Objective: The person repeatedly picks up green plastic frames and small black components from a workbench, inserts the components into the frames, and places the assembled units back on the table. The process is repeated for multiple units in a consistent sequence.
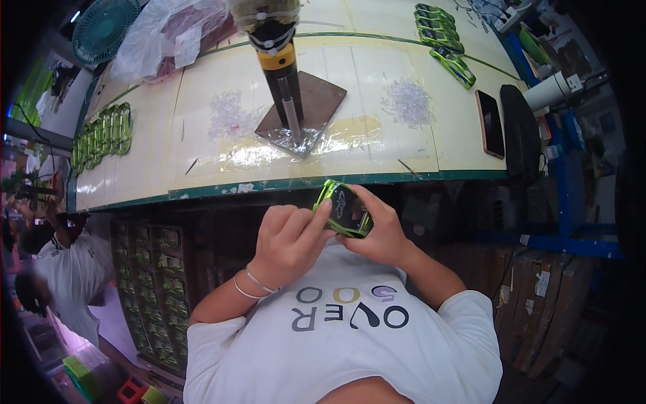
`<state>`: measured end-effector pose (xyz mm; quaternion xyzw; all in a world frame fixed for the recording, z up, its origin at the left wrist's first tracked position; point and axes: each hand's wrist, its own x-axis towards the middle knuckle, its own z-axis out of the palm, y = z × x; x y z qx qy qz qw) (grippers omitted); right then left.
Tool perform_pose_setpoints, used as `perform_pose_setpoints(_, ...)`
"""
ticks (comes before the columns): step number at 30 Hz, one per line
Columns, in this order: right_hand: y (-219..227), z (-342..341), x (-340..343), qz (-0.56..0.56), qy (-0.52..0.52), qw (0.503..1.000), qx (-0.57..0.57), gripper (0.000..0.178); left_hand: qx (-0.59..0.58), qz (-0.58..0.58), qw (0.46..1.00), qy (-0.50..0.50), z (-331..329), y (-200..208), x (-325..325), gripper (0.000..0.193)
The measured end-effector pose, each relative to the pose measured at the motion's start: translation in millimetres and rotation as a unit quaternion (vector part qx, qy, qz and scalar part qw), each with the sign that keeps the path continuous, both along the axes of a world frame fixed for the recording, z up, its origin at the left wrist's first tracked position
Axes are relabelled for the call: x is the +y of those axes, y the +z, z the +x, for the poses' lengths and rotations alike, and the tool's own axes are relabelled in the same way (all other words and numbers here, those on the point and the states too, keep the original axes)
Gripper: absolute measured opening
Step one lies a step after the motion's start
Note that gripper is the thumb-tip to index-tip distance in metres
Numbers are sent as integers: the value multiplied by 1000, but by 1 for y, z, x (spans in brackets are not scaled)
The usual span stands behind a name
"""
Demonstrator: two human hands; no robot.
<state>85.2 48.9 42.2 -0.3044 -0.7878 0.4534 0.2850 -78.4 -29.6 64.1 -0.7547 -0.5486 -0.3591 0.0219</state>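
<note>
Held in front of my chest, just off the table's near edge, is a lime-green and black plastic casing (346, 210), with a pale script mark on its dark face. My right hand (382, 230) grips its right side, thumb along the top edge and fingers beneath. At the casing's left rim, my left hand (291, 237) is closed, its index finger pressed against the green edge. Whether anything small sits under that fingertip is hidden. Beyond my hands, a black and yellow upright tool (277, 64) stands over a brown square plate (321, 101) on the table.
Two piles of small clear plastic pieces (408, 102) flank the plate. Green casings lie in a row at left (102, 137) and in a stack at far right (439, 30). A phone (490, 124) rests near the right edge. Another person (70, 269) works at left beside a rack (151, 289).
</note>
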Motion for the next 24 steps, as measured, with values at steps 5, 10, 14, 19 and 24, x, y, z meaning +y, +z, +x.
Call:
perform_pose_setpoints(5, -13, 4, -3, -24, -14, 1000, -3, 64, 39, -30, 999, 21, 12, -12, 0, 47)
perform_pose_setpoints(10, -33, 17, -8, -2, -39, 998, -45, 63, -56, -83, 995, -19, 8, -36, 5, 41)
perform_pose_setpoints(14, -33, 21, -6, 81, -63, 994, -33, 64, -368, -183, 911, 43, 23, -48, 4, 30)
perform_pose_setpoints(19, -22, 29, 4, 143, -48, 988, -29, 61, -730, -307, 606, -75, 36, -48, 14, 29)
perform_pose_setpoints(24, -12, 52, 65, 194, -141, 971, -19, 33, -723, -324, 604, -82, 36, -38, 25, 30)
